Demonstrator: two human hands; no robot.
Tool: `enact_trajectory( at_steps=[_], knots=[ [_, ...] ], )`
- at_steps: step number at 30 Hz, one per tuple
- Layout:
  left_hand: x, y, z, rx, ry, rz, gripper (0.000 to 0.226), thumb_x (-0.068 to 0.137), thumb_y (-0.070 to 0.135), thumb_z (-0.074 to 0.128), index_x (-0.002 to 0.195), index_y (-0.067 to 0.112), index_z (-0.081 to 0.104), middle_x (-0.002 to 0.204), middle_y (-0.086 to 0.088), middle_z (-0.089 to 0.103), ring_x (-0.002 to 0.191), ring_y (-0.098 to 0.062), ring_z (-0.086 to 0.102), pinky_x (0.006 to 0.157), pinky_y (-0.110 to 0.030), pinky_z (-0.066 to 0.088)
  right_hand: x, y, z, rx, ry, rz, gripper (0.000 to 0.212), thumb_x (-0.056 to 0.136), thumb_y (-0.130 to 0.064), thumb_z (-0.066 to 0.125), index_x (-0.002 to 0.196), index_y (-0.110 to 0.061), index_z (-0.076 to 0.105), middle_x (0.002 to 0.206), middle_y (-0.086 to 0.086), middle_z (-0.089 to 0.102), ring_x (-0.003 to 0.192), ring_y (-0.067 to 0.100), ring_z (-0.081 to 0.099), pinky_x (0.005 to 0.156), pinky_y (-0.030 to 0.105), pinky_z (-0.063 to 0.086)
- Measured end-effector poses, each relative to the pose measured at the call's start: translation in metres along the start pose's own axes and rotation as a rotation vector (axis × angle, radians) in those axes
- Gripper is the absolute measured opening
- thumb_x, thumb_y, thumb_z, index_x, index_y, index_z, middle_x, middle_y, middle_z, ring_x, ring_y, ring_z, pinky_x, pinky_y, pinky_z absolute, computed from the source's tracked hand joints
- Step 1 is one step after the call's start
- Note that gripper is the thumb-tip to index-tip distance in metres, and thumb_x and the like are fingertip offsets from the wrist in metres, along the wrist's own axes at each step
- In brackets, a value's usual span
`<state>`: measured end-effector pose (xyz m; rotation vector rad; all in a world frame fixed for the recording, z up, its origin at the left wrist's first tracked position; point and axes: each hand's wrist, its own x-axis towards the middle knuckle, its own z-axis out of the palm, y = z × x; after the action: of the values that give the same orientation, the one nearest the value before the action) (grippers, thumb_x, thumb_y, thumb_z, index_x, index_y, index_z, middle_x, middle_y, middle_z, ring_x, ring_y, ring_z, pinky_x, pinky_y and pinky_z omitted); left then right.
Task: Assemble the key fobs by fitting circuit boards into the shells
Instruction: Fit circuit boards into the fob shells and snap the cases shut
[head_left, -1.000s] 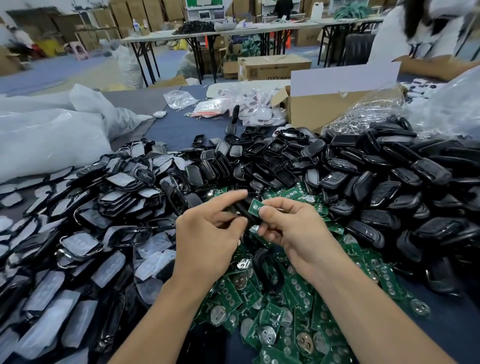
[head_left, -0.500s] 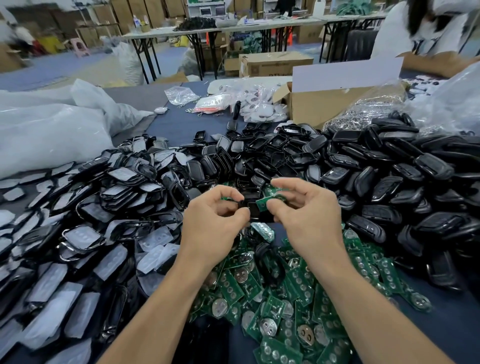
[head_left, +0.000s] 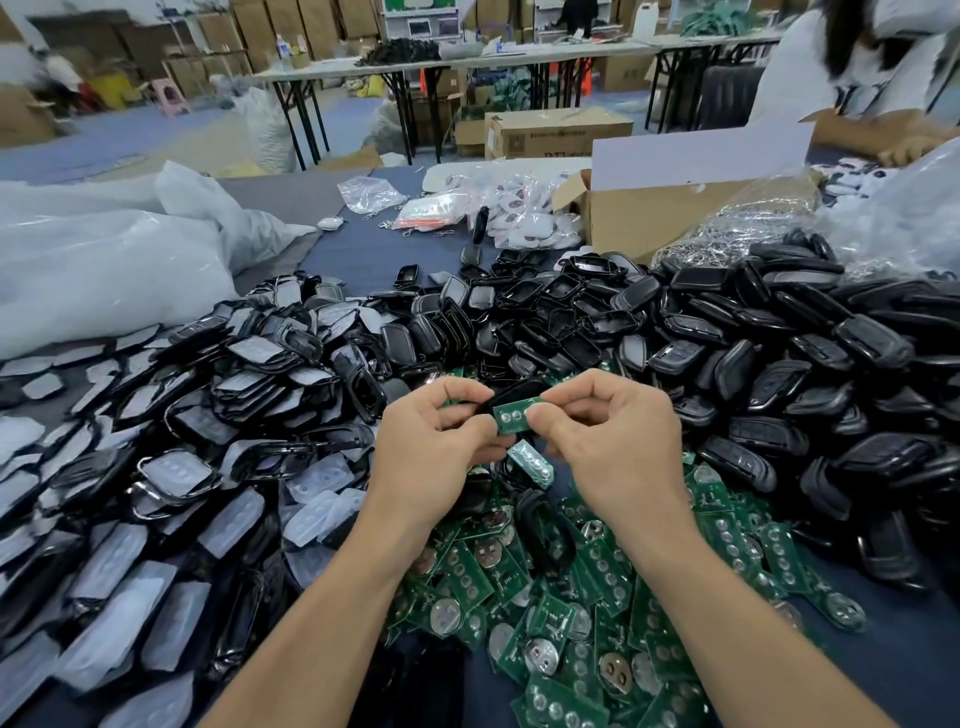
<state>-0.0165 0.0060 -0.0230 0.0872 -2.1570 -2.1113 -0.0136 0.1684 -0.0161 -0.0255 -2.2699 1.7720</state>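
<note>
At the far left, large white translucent plastic bags (head_left: 104, 260) are slumped on the dark blue table covering (head_left: 363, 244). Beside them, a broad heap of black frames fitted with clear rubbery button pads (head_left: 171, 467) is spread toward the near edge.

In the middle, the left hand (head_left: 436, 452) is raised above the table with its fingers curled. A small black plastic key-fob shell (head_left: 511, 392) is pinched at its left end between thumb and forefinger. Against the near edge of this shell a small green rectangular circuit board (head_left: 514, 418) is held, its round contact pads facing up. The board is not seen seated in the shell. The board's right end is pinched between the thumb and forefinger of the right hand (head_left: 613, 441), whose other fingers are folded in toward the palm.

Below both hands, a loose pile of green circuit boards with silver coin-cell holders (head_left: 571, 597) lies on the covering. To the right, a high heap of black plastic shells (head_left: 779, 374) is banked up, and behind it an open brown cardboard box (head_left: 649, 218) stands.
</note>
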Motion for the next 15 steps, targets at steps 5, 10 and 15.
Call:
enact_trajectory(
  at_steps=[5, 10, 15],
  knots=[
    [0.0004, 0.0034, -0.0004, -0.009, 0.003, -0.007, 0.035, 0.092, -0.011, 0.068, 0.093, 0.023, 0.079, 0.082, -0.008, 0.081, 0.072, -0.027, 0.079, 0.062, -0.026, 0.062, -0.0021, -0.0003, 0.0033, -0.141, 0.061, -0.104, 0.014, 0.08, -0.024, 0.085, 0.074, -0.031, 0.075, 0.069, -0.025, 0.071, 0.067, -0.003, 0.069, 0.064, 0.015, 0.054],
    [-0.0011, 0.0038, -0.0011, 0.051, 0.008, 0.028, 0.036, 0.089, -0.007, 0.071, 0.089, 0.028, 0.08, 0.081, -0.004, 0.081, 0.07, -0.025, 0.079, 0.063, -0.027, 0.063, -0.0016, 0.0027, 0.0065, -0.191, 0.098, -0.152, 0.016, 0.081, -0.025, 0.086, 0.074, -0.032, 0.073, 0.068, -0.027, 0.07, 0.063, -0.004, 0.067, 0.06, 0.015, 0.053],
    [-0.0047, 0.0036, -0.0006, 0.103, 0.01, 0.06, 0.024, 0.085, 0.001, 0.08, 0.091, 0.025, 0.08, 0.076, -0.004, 0.08, 0.067, -0.025, 0.079, 0.063, -0.029, 0.063, -0.0026, 0.0047, 0.005, -0.203, 0.094, -0.18, 0.016, 0.08, -0.022, 0.087, 0.076, -0.031, 0.074, 0.075, -0.029, 0.069, 0.069, -0.006, 0.067, 0.063, 0.008, 0.051]
  ],
)
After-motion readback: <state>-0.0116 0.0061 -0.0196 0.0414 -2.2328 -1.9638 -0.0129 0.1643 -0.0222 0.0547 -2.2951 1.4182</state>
